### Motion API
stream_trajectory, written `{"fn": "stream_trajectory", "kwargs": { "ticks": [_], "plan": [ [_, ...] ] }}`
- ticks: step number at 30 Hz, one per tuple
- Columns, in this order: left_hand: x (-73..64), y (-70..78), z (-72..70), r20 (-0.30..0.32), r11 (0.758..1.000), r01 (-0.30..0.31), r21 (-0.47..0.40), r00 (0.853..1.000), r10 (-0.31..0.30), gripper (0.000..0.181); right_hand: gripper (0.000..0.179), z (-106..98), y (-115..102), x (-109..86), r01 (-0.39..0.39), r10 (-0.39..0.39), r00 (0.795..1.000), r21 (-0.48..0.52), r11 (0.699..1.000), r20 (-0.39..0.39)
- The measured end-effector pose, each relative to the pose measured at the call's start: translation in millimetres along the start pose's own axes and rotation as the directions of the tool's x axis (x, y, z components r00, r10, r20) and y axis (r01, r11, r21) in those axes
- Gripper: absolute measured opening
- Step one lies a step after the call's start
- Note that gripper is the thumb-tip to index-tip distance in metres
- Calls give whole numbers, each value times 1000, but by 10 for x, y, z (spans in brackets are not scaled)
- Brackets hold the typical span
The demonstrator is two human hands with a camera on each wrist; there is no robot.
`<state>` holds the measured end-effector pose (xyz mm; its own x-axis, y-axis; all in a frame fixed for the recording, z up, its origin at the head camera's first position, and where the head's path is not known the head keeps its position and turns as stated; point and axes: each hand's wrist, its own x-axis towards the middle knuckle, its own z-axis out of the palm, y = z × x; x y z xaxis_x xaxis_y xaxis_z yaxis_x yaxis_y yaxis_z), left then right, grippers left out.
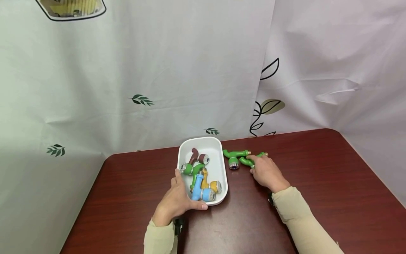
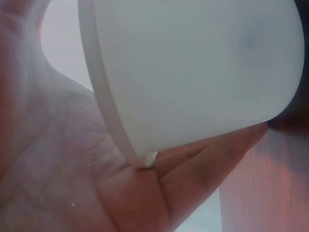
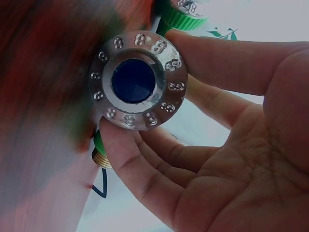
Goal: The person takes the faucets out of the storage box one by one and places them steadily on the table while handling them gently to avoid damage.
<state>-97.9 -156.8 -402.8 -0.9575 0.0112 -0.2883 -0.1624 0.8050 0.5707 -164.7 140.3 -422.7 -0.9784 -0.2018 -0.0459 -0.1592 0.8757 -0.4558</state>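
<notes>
My left hand [image 1: 174,201] grips the near-left corner of a white plastic container [image 1: 217,171], its thumb along the near end and fingers on the left side; the left wrist view shows the outer wall [image 2: 193,72] against them. Inside lie a brown tap [image 1: 194,156], a green tap [image 1: 196,169], a yellow tap [image 1: 204,182] and a blue tap [image 1: 197,186]. To the container's right, my right hand [image 1: 268,171] holds another green tap [image 1: 245,161] between thumb and fingers; its silver knob end with a dark blue centre [image 3: 133,80] faces the right wrist camera.
One more green tap [image 1: 236,154] lies on the table between the container and my right hand. The dark red wooden table [image 1: 139,197] ends at the back against a white curtain [image 1: 177,70] with leaf prints.
</notes>
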Motion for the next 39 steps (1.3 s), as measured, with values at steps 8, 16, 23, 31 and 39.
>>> {"fn": "stream_trajectory", "kwargs": {
  "ticks": [8, 16, 23, 31, 39],
  "plan": [
    [-4, 2, 0, 1, 1000, -4, -5, 1000, 4, 159, 44, 11, -14, -5, -26, 26, 999, 0, 1000, 25],
    [-4, -8, 1, -1, 1000, -13, -6, 1000, 13, 159, 45, 21, -13, 1, -20, 20, 1000, -5, 1000, 11],
    [-6, -8, -2, -3, 1000, -21, -9, 1000, 21, 160, 56, 27, -4, 6, -24, 24, 1000, 4, 1000, -19],
    [-8, -11, -1, 1, 1000, -20, -10, 1000, 20, 160, 57, -17, -33, -17, -56, 57, 997, 17, 998, -61],
    [-9, -8, -5, 3, 1000, -20, -8, 1000, 20, 159, 55, -34, -73, -42, -23, 32, 988, 62, 998, -148]
  ]
}}
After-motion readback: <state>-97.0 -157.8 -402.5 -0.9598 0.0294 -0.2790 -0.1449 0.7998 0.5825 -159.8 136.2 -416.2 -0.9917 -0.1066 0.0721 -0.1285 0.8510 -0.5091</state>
